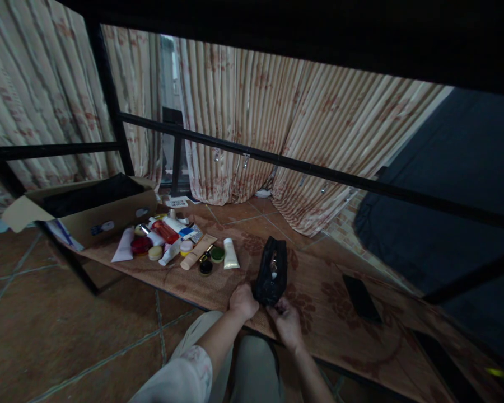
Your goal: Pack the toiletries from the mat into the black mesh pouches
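Note:
A black zippered cosmetic bag (272, 280) stands on the brown patterned cloth in front of me, its top partly unzipped with some small items showing inside. My left hand (243, 302) is closed at the near left corner of the bag. The fingers of my right hand (286, 323) are bent and pinch the near end, perhaps at the zipper; the exact grip is too dark to make out. Left of the bag lie a white tube with a gold cap (231, 254), a green round jar (217, 254), a black round jar (205, 267) and a beige tube (198, 252).
Farther left are several more cosmetics, among them a red bottle (165, 230) and a lilac tube (124, 245). An open cardboard box (109, 221) holds something black. A black phone (361, 298) lies to the right. Dark metal bars (235, 146) cross behind the low table (319, 330).

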`<state>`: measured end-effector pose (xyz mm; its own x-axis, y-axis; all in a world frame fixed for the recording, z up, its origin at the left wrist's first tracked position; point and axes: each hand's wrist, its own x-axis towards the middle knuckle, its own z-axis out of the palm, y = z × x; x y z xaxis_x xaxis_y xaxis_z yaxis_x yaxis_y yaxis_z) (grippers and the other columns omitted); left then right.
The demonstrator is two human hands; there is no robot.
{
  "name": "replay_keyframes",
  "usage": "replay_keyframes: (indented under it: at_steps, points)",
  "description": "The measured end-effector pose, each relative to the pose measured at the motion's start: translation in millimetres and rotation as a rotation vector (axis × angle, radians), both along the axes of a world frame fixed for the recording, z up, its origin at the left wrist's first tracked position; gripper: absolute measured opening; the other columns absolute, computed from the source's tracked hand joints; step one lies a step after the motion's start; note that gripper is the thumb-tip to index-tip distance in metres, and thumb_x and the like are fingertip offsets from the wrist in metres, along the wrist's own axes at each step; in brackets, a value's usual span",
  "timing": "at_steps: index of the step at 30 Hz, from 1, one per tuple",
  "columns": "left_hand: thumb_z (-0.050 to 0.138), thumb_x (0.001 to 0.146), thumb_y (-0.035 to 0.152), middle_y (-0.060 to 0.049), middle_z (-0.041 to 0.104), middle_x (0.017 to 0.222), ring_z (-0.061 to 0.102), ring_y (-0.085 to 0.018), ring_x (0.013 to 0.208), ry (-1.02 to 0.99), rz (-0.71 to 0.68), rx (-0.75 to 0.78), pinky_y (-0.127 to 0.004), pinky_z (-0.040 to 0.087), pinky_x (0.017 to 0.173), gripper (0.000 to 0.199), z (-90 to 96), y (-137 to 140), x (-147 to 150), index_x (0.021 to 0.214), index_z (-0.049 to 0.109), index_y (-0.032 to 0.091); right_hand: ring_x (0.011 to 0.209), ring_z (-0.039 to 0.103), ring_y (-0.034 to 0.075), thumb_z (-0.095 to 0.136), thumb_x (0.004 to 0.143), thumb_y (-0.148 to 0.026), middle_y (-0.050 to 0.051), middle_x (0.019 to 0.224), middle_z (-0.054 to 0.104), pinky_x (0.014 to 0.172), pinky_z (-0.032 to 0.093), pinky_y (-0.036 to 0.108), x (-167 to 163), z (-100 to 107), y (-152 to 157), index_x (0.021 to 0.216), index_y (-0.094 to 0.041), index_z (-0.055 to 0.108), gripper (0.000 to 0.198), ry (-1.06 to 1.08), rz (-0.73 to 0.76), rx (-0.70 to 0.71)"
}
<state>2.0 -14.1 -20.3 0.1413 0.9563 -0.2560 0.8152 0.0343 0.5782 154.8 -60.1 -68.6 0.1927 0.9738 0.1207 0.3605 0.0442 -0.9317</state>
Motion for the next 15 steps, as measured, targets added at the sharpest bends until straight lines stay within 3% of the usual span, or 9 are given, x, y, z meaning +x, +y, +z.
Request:
replay_keyframes:
  at_steps: [15]
  points:
    - [0.061, 0.069, 0.021, -0.012, 0.066, 0.105, 0.062, -0.022, 0.100, -0.007, -0.002, 0.017, -0.024, 0.048, 0.080, 0.034, 0.7, -1.0, -0.1, 0.102, 0.063, 0.016, 0.067, 0.056, 0.017, 0.062, 0.069, -0.040, 0.003, 0.069, 0.063, 0.064, 0.042, 0.027, 0.6, -4.1, 1.3, 0.073, -0.018, 0.057, 0.023, 0.003, 0.007, -0.001]
